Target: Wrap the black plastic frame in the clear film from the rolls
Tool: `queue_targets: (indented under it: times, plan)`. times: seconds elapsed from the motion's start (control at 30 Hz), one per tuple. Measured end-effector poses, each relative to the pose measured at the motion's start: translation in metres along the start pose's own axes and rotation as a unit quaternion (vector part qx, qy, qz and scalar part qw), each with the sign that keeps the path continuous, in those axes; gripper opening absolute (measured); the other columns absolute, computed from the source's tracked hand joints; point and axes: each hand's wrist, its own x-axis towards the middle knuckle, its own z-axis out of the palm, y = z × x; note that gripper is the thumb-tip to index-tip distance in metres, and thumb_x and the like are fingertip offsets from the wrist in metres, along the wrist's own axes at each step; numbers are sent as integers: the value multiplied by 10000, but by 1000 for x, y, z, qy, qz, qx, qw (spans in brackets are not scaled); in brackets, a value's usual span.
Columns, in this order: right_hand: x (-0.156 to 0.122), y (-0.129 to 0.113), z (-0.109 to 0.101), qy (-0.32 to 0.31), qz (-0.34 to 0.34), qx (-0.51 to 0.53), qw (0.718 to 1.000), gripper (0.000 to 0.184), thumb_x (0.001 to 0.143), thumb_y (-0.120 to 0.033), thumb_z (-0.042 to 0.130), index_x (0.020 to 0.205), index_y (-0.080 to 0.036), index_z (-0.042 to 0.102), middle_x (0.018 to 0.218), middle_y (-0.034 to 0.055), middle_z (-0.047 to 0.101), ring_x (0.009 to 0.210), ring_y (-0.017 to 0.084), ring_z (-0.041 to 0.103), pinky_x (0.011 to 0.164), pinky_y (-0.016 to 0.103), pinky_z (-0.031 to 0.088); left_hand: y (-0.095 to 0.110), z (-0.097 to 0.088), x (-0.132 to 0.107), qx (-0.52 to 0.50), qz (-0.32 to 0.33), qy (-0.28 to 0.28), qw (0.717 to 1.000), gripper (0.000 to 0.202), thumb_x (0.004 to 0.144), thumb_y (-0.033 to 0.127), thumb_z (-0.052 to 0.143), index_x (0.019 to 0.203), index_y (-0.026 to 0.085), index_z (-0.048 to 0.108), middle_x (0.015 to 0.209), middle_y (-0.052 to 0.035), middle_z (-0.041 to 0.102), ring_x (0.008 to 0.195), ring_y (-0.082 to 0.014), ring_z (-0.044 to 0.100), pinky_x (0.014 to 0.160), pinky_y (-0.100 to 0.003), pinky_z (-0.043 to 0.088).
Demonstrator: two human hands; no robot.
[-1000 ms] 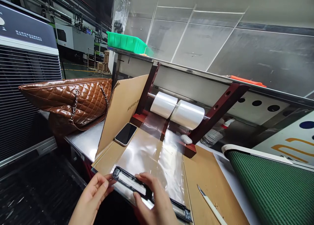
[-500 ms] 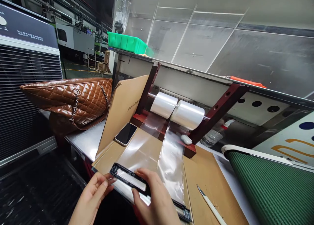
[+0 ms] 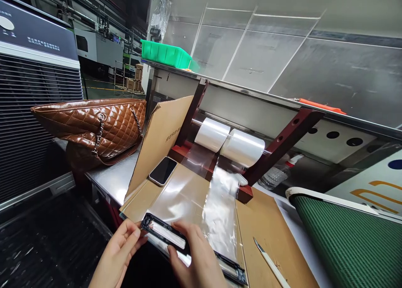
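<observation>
My right hand (image 3: 198,254) grips a long black plastic part (image 3: 166,233) by its edges, with the thumb on the near side and fingers on the far side. A pale strip shows inside the part's slot. My left hand (image 3: 121,248) is closed in a pinch at the part's left end; what the fingertips hold is too small to tell. Under and beyond the part, clear film (image 3: 180,196) lies over cardboard. A second black part (image 3: 230,269) lies on the near end of the right film strip (image 3: 221,217), partly behind my right hand.
Two film rolls (image 3: 243,147) hang on a bar between dark red brackets (image 3: 284,141). A phone (image 3: 162,171) lies by the upright cardboard (image 3: 160,133). A white-handled knife (image 3: 270,261) is at the right, near a green conveyor belt (image 3: 348,237). A brown bag (image 3: 116,133) stands left.
The view has shifted slightly. Both hands keep their hold, with the black part staying in my right hand.
</observation>
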Motion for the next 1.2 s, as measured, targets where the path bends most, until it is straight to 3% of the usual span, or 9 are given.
queue_targets:
  times: [0.17,0.27,0.33,0.4,0.6,0.8,0.93,1.03,1.2]
  plan:
    - [-3,6,5,-9,2,19,1000,481,793,-23,526,1204,-259,448,1056,44,569,974,204,591,852,300,520,-2,-3,0,-56,-41,-8,998,244,764,401,777,774,193,650,881,-31,651,917,-216,581,824,-259,538]
    - [-2,8,6,-7,-4,35,999,471,807,-25,502,1215,-253,449,1065,53,563,986,209,582,862,309,510,-2,0,3,-129,-78,34,988,191,746,237,806,837,168,653,884,-49,676,848,-195,622,778,-260,567]
    - [-2,10,7,-4,3,49,999,470,805,-31,503,1213,-258,455,1066,49,563,983,207,579,865,309,503,-1,6,5,-165,-87,88,979,56,847,109,664,836,147,625,840,-69,698,769,-179,658,693,-243,585]
    - [-2,11,8,-4,15,65,998,470,800,-39,511,1206,-270,462,1067,37,563,982,201,576,874,306,497,2,12,6,-176,-91,130,972,173,936,53,470,851,135,595,799,-91,711,711,-170,680,615,-227,587]
    - [-4,16,13,13,33,91,995,446,810,-73,523,1201,-282,469,1082,32,566,999,200,573,887,305,485,1,27,4,-200,-109,140,964,308,1003,123,328,886,126,613,764,-82,720,660,-172,687,570,-246,594]
    - [-4,14,18,23,42,106,993,434,827,-88,498,1204,-302,470,1101,15,560,1030,190,558,903,293,466,-28,37,-5,-254,-162,95,949,497,1023,327,286,904,84,702,918,-151,718,738,-208,690,650,-274,591]
    - [-6,16,20,23,43,110,993,441,832,-66,503,1203,-302,463,1113,8,560,1036,186,551,900,283,457,-51,34,-7,-287,-169,43,942,384,837,520,657,953,160,719,1015,-112,707,845,-268,678,720,-334,588]
    - [-6,18,20,18,45,104,993,458,832,-32,498,1207,-292,457,1116,15,554,1031,185,550,897,289,457,-60,32,-7,-278,-162,47,946,692,639,568,821,1187,200,615,1105,-116,676,951,-310,646,746,-355,570]
    - [-3,14,18,-11,41,80,996,676,652,74,608,1224,-247,446,1112,37,557,1030,222,551,891,321,475,-63,30,-7,-220,-169,67,959,973,664,641,762,1435,269,299,1306,-119,549,1023,-316,614,814,-357,516]
